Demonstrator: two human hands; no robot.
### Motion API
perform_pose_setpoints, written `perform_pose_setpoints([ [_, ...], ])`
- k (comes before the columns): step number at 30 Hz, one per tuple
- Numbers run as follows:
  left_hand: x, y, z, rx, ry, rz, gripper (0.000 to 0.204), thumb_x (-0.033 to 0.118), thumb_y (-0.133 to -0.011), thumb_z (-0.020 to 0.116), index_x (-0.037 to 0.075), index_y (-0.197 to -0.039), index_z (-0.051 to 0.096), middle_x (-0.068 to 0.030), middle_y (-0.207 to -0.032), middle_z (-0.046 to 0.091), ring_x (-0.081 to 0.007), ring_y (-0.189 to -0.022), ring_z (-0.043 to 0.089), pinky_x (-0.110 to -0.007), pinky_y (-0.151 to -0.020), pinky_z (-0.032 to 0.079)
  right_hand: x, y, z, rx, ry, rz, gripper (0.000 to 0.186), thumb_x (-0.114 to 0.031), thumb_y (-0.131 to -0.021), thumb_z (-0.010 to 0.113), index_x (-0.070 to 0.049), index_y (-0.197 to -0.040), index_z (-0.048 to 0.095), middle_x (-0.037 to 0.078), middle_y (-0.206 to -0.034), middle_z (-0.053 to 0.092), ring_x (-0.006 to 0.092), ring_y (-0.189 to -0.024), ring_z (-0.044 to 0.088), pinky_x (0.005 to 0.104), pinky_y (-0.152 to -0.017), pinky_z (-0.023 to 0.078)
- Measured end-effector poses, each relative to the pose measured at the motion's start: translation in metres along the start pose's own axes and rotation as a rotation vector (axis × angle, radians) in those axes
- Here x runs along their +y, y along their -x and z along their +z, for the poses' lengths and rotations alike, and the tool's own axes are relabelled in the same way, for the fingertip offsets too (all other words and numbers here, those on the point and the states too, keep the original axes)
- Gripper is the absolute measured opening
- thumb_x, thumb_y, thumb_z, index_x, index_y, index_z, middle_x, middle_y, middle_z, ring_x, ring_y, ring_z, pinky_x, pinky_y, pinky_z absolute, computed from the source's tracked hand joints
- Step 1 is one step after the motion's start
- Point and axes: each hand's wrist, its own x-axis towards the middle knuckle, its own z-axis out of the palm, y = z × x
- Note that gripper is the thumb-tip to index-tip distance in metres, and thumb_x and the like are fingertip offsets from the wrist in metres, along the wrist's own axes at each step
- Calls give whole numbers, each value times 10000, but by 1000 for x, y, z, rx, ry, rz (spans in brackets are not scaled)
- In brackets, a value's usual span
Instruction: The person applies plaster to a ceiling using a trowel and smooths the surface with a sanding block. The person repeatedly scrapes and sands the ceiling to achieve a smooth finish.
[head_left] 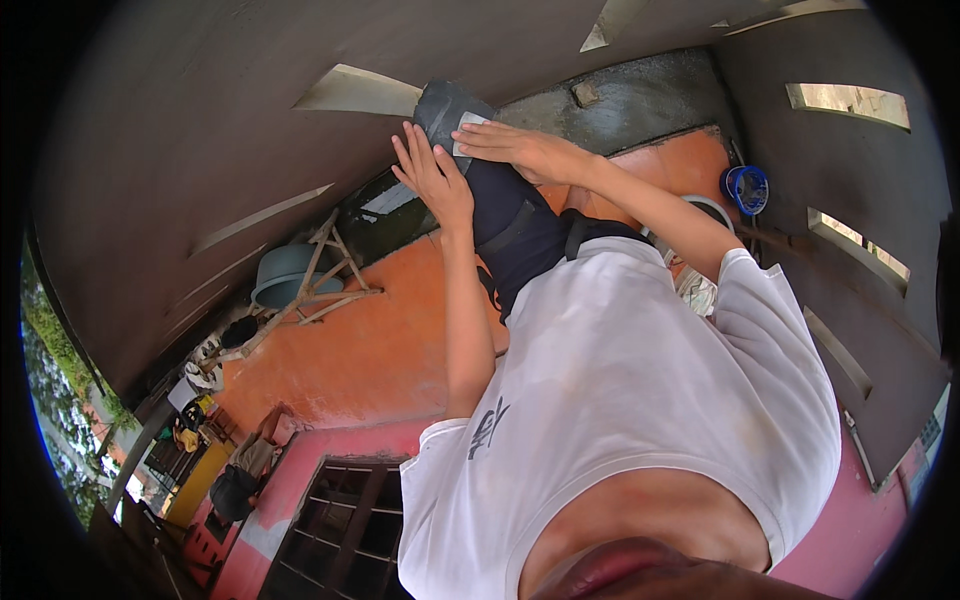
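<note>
A dark grey piece (440, 105) with a white patch (469, 121) lies at the end of my dark trouser leg (505, 215), near the top middle. My left hand (431, 180) lies along its left side, fingers stretched out and slightly apart. My right hand (520, 148) reaches across from the right with straight fingers lying flat over the white patch. Whatever is under my palms is hidden, and I cannot tell exactly what the grey piece is.
A grey-green tub (285, 270) sits by a wooden frame (333, 255) on the orange floor (340, 370) to the left. A blue bucket (745, 188) is at right. Dark slotted walls (180, 130) surround me. Piled items (190, 435) stand at lower left beside a barred window (330, 530).
</note>
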Motion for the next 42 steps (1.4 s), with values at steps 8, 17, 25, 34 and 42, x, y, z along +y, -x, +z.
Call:
perform_pose_setpoints([
  [8, -2, -56, -25, -152, 215, 131, 383, 171, -1067, 529, -42, -1385, 535, -248, -1553, 467, -422, -1429, 459, -492, -1182, 368, 0, 2, 5, 37, -45, 37, 822, 228, -802, 496, -99, -1556, 497, 79, -1677, 398, 287, -1571, 323, 431, -1324, 276],
  [17, 4, -36, 3, -182, 393, -100, 556, 330, -1163, 324, -6, -1601, 394, -222, -1658, 385, -385, -1538, 357, -457, -1260, 271, -3, 3, 22, 175, 108, 15, 832, 200, -764, 601, -130, -1523, 530, 169, -1648, 384, 346, -1540, 361, 481, -1319, 277],
  [25, -10, -32, -1, -217, 661, -251, 545, 331, -1158, 410, -13, -1578, 446, -170, -1651, 429, -290, -1511, 414, -413, -1246, 298, 6, 14, 19, 73, 152, 21, 925, 200, -692, 656, -122, -1543, 488, 93, -1713, 303, 298, -1577, 300, 416, -1327, 285],
  [34, -6, -27, 12, -151, 545, -152, 495, 317, -1156, 418, -2, -1516, 538, -195, -1620, 465, -317, -1504, 428, -426, -1245, 296, 8, 31, 9, 99, -97, 13, 798, 224, -817, 494, -109, -1541, 514, 69, -1671, 403, 277, -1546, 366, 416, -1319, 304],
  [42, -5, -18, 10, -115, 460, -163, 485, 325, -1153, 427, 3, -1488, 566, -227, -1608, 462, -358, -1497, 428, -451, -1232, 309, 12, 29, 22, 127, -224, -14, 823, 231, -813, 469, -105, -1565, 491, 72, -1674, 402, 271, -1557, 349, 409, -1312, 317],
])
